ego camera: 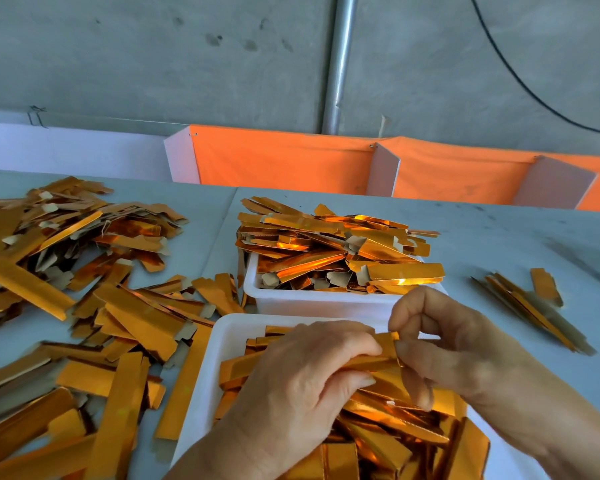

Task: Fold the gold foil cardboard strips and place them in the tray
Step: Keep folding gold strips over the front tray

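Both hands clamp one gold foil strip (pixel 371 358) above near tray (pixel 219 344): left hand (pixel 302 372) grips mid-length, right hand (pixel 430 341) pinches end tab. I judge it light, stiff, slick-faced; hold by edges nr crease, not foil face.

Above the near white tray (pixel 201 386), the left hand (pixel 302 379) and right hand (pixel 440 344) pinch one gold strip (pixel 385 344) between them. A second tray (pixel 291 299) behind brims with strips; loose strips (pixel 94 306) cover the counter (pixel 499 237).
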`<action>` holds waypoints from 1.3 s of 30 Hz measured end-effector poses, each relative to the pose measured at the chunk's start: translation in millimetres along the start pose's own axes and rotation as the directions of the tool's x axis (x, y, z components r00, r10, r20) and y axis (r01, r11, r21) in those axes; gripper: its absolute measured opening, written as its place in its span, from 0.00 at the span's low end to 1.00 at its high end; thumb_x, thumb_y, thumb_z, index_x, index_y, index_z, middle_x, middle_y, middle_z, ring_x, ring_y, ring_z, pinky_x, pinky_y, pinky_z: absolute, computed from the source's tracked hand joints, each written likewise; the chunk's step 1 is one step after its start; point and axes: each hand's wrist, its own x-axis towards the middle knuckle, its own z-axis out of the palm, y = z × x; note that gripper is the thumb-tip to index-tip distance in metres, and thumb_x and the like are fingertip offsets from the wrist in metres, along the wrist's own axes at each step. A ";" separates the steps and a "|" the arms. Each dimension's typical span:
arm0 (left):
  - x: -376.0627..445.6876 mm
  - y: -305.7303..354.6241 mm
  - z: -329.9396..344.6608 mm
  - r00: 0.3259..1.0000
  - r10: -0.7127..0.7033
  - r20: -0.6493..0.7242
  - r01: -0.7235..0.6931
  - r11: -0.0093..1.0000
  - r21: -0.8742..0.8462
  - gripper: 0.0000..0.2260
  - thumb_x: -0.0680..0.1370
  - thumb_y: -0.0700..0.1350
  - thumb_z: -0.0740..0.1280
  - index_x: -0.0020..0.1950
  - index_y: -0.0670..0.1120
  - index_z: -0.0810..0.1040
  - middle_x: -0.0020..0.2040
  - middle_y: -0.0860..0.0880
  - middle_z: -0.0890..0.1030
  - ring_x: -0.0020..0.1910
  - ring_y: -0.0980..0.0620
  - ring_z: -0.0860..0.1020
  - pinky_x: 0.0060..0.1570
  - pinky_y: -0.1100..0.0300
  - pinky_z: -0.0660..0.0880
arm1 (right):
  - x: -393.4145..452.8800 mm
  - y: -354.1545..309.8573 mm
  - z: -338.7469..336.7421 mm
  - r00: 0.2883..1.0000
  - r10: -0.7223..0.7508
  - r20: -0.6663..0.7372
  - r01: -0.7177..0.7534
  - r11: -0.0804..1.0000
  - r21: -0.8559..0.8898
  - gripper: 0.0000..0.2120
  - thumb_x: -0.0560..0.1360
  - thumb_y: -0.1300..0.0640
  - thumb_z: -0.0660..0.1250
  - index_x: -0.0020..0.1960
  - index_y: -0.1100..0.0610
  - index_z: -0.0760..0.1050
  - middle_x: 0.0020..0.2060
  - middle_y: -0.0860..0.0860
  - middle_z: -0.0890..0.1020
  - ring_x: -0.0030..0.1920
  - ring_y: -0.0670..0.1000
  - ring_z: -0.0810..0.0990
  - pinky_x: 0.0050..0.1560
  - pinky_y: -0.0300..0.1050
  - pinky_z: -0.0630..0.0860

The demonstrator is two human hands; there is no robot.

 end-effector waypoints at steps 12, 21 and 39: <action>-2.1 -0.1 -5.1 0.993 -0.071 0.093 0.093 0.958 -0.270 0.11 0.76 0.55 0.64 0.58 0.58 0.73 0.53 0.60 0.77 0.50 0.61 0.78 0.45 0.73 0.72 | 5.8 21.5 -12.6 0.947 -0.015 0.320 -0.150 0.862 0.484 0.11 0.70 0.56 0.76 0.51 0.58 0.80 0.28 0.49 0.75 0.22 0.45 0.73 0.25 0.36 0.71; -2.0 -1.0 -6.0 0.990 -0.114 0.079 0.133 0.945 -0.300 0.10 0.76 0.55 0.64 0.57 0.59 0.73 0.46 0.58 0.78 0.43 0.57 0.78 0.41 0.70 0.72 | 7.9 28.8 3.8 0.986 -0.004 0.166 -0.090 0.830 0.551 0.20 0.61 0.53 0.82 0.49 0.59 0.81 0.27 0.52 0.72 0.23 0.48 0.72 0.25 0.39 0.72; 1.2 -0.6 -2.3 0.897 -0.176 0.406 0.174 0.984 0.043 0.16 0.74 0.62 0.64 0.60 0.62 0.66 0.55 0.65 0.72 0.50 0.74 0.65 0.46 0.81 0.57 | 51.6 36.0 -56.8 0.909 -0.078 -0.410 -0.082 0.930 -0.358 0.08 0.77 0.59 0.65 0.44 0.51 0.83 0.33 0.51 0.81 0.36 0.51 0.81 0.38 0.39 0.78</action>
